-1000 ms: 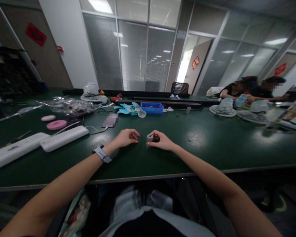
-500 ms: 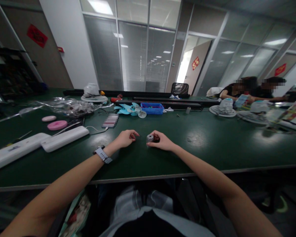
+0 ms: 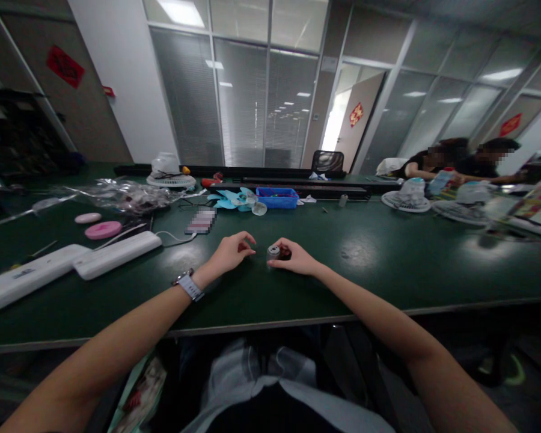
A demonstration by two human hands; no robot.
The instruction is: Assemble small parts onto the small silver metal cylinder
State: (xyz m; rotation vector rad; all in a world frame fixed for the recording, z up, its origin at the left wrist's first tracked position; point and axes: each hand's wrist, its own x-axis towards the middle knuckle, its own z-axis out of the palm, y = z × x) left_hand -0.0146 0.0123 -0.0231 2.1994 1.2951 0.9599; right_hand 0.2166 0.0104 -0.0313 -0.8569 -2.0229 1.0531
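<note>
A: Grip?
B: Right hand (image 3: 300, 258) is grasping the small metal cylinder (image 3: 273, 255), keeping it upright on the near side of the blue bin (image 3: 277, 198).
A: Left?
B: Left hand (image 3: 231, 249) is holding nothing, fingers curving loosely, near-left of bin.

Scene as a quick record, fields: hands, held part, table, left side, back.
right hand: gripping small metal cylinder between thumb and fingers
left hand: fingers half-curled, nothing visibly held, apart from cylinder; watch on wrist
held part: upright, top face visible; contact with table unclear
table: green
left side: white housings, pink disc
back: blue tray, light-blue blades beside it
</note>
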